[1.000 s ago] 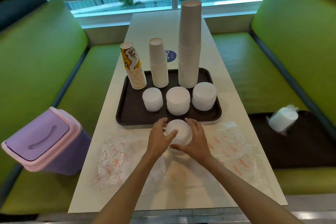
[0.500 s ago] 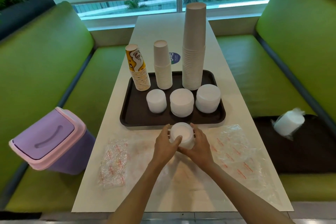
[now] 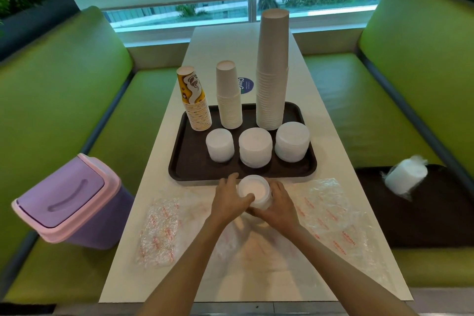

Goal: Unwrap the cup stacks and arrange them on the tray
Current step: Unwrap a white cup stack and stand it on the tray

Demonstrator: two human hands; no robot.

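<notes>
The left hand [image 3: 229, 200] and right hand [image 3: 278, 204] curl around the white stack [image 3: 254, 191], just in front of the tray [image 3: 177, 167]. It is best lifted level with a light squeeze onto the tray's bare front-left corner.

Three cup stacks [image 3: 272, 69] behind three lid stacks [image 3: 255, 147] on tray [image 3: 179, 161]; wrappers [image 3: 331, 213] before tray

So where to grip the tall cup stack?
Grip the tall stack low, round its nested rims, from the right: it is tall and narrow, so a high hold may tip it, and a cup stack and a white stack crowd its left and front.
</notes>
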